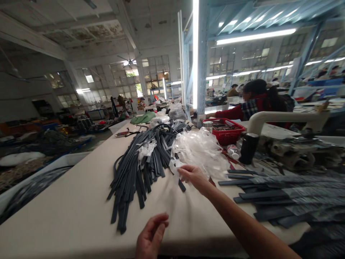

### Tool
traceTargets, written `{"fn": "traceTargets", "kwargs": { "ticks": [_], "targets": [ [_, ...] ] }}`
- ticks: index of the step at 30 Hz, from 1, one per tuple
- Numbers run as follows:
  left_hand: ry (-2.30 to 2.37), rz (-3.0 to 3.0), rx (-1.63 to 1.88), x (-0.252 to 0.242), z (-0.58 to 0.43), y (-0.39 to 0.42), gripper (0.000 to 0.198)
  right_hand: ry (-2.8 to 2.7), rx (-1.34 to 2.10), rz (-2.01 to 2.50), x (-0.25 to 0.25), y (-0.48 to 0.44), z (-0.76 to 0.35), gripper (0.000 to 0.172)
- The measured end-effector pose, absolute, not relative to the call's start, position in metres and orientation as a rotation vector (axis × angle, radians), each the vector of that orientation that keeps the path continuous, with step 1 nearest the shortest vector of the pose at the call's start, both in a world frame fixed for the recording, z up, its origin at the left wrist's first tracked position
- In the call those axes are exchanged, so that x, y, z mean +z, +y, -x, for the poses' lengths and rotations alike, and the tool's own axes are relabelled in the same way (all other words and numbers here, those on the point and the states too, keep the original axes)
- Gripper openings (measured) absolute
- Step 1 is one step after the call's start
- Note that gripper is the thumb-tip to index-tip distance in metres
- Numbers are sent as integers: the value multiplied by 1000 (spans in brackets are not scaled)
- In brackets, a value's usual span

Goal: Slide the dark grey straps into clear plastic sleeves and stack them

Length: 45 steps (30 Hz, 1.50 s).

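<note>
My right hand [194, 176] reaches over the middle of the table, its fingertips pinching a thin translucent plastic piece [175, 175] that hangs down, partly blurred. Just beyond it lies a heap of similar crumpled white plastic pieces [201, 149]. To its left, a large fanned pile of dark grey flat strips [132, 171] spreads over the table, with a bit of white plastic [146, 149] on top. Near the front edge, my left hand [152, 235] is loosely curled, thumb a little apart from the fingers, and nothing shows in it.
More dark strips [258, 196], partly wrapped in clear plastic, lie at the right. Behind them are a black bottle [249, 148], a sewing machine [291, 144] and a red basket [229, 135]. A person in red [253, 102] sits beyond. A blue post [202, 61] rises behind the table [72, 212].
</note>
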State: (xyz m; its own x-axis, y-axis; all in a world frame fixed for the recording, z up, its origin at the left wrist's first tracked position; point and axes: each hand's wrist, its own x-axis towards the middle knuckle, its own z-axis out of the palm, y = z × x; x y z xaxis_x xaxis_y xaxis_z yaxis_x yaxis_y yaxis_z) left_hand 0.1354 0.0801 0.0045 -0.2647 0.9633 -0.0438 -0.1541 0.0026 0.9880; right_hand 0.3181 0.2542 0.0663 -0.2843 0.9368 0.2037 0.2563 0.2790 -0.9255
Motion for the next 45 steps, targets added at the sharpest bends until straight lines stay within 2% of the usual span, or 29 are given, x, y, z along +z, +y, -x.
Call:
{"fn": "traceTargets", "kwargs": {
  "ticks": [7, 11, 12, 18, 23, 25, 29, 30, 33, 34, 35, 38, 39, 42, 45],
  "targets": [
    [1311, -1270, 1324, 31, -144, 153, 55, -1663, 1237, 951, 78, 243, -302, 35],
    [1291, -1334, 1237, 29, -155, 162, 24, -1687, 1212, 964, 74, 240, -297, 35],
    [1291, -1326, 1226, 28, -156, 159, 22, -1697, 1191, 977, 73, 241, -296, 35],
    [1214, -1105, 1190, 26, -141, 139, 29, -1647, 866, 1177, 78, 280, -334, 30],
    [1161, -837, 1279, 20, -119, 129, 31, -1461, 455, 1319, 101, 313, -390, 48],
    [1129, -737, 1331, 19, -114, 130, 34, -1514, 397, 1285, 103, 302, -393, 52],
    [1047, -635, 1434, 28, -113, 139, 38, -1975, 630, 1053, 88, 242, -358, 33],
    [1026, -627, 1458, 33, -114, 142, 38, -2107, 712, 961, 82, 224, -345, 32],
    [961, -610, 1525, 50, -117, 148, 40, -2353, 904, 773, 66, 181, -309, 59],
    [941, -604, 1548, 56, -118, 150, 40, -2364, 954, 769, 61, 172, -299, 63],
    [923, -598, 1573, 63, -118, 153, 40, -2349, 998, 786, 57, 165, -290, 59],
    [881, -573, 1660, 79, -112, 163, 37, -2237, 1125, 841, 49, 155, -268, 24],
    [869, -566, 1694, 83, -108, 167, 35, -2208, 1187, 830, 48, 153, -263, 21],
    [868, -562, 1752, 86, -97, 174, 32, -2077, 1386, 784, 51, 151, -258, 38],
    [924, -585, 1655, 73, -94, 164, 40, -1731, 1551, 736, 63, 154, -265, 42]
  ]
}}
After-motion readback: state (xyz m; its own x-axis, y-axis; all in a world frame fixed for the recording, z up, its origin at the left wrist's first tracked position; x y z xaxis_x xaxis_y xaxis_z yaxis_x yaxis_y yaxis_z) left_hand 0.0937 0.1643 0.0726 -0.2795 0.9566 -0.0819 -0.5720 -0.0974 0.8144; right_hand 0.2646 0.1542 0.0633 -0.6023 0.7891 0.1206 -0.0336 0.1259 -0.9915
